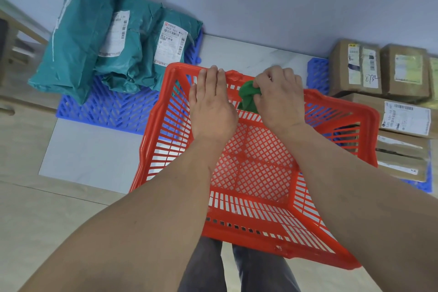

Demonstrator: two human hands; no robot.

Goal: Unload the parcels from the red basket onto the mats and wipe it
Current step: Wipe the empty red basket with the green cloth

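One red basket (258,168) sits empty at centre frame. The left hand (212,106) lies flat, fingers together, on its far rim; the right hand (276,97) is clenched around a green cloth (247,96) there. Three teal bags (113,42), one label reading "843 Y63 M47", rest on the upper-left blue mat (106,109); brown boxes (388,78) crowd the right mat (317,71).

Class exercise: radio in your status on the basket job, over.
Left hand flat on red basket far rim. Right hand shut on green cloth, at far wall. Basket empty, nothing in the way.
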